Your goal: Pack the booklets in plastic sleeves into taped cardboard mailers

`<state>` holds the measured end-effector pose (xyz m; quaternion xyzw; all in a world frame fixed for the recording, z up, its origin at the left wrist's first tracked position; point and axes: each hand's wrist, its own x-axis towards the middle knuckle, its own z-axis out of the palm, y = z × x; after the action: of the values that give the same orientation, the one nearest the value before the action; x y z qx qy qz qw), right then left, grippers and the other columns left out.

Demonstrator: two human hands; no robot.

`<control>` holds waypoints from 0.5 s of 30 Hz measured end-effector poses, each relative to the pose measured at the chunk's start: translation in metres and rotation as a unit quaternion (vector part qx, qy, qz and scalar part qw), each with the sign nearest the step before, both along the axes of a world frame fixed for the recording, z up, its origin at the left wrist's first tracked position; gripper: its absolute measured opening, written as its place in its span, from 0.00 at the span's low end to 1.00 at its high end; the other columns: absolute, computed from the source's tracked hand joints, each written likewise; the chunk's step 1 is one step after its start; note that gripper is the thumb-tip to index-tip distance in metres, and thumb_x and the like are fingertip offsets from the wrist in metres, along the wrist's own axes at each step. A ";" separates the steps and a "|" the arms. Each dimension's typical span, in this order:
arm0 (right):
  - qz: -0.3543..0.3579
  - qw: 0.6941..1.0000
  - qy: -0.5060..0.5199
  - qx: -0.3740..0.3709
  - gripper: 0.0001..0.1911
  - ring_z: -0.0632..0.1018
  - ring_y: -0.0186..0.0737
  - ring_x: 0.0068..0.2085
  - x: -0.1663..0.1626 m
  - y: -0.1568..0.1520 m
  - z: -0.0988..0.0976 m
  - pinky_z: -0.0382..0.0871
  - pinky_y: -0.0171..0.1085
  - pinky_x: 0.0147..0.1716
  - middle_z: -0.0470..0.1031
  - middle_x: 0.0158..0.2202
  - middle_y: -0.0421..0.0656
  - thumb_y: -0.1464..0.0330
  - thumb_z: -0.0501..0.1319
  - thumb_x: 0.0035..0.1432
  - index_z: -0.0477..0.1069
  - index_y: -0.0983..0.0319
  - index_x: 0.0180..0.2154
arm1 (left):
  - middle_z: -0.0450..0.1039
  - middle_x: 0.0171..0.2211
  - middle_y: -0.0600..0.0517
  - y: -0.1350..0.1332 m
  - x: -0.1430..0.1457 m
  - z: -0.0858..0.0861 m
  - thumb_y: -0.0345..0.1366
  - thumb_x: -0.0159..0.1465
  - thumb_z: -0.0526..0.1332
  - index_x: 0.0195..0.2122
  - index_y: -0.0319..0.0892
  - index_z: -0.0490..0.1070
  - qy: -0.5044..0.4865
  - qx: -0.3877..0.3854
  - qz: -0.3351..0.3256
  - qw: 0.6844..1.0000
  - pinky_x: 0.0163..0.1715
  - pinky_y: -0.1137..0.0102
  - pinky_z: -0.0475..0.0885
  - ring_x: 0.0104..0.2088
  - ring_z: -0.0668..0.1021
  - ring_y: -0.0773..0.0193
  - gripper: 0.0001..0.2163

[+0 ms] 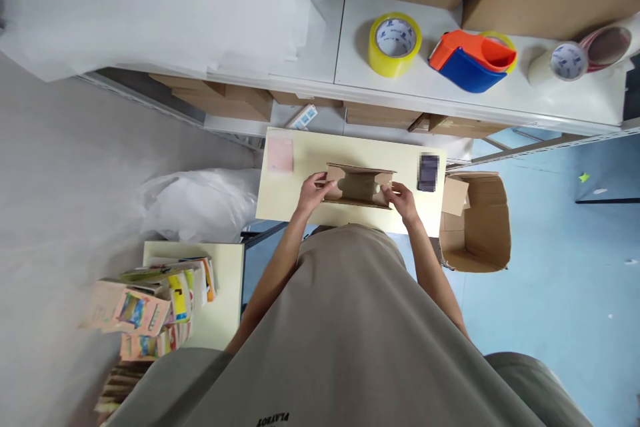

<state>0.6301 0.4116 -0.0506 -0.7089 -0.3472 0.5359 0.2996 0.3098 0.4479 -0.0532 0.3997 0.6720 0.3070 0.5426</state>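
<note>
A small brown cardboard box [358,199] lies on the pale yellow table in front of me, its open side facing up. My left hand [311,193] holds its left end, with the thumb over the edge and the fingers outside. At the opposite end my right hand [401,200] pinches the cardboard near the right edge. A small pale round spot shows inside the box by my right fingers, too small to make out. Left of the box a pink sheet or pad [281,155] lies flat. To the right is a dark, blurred-out object [429,172].
A white shelf [357,20] ahead carries yellow tape [395,45], an orange and blue tape dispenser [473,60] and cardboard boxes. An open carton [487,220] stands right of the table. Books [145,310] are piled at lower left, near a white plastic bag [200,203].
</note>
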 end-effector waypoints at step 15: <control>0.038 0.990 -0.049 0.129 0.31 0.87 0.56 0.56 0.017 -0.021 0.059 0.84 0.55 0.58 0.86 0.59 0.52 0.37 0.70 0.64 0.82 0.55 0.51 | 0.85 0.57 0.42 -0.014 -0.029 0.044 0.62 0.62 0.75 0.52 0.45 0.81 0.016 0.076 -0.056 0.995 0.56 0.56 0.84 0.53 0.86 0.50 0.28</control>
<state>0.6471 0.3906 0.0087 -0.6764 -0.4539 0.4622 0.3505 0.2807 0.4339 -0.0091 0.4816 0.6317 0.3205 0.5161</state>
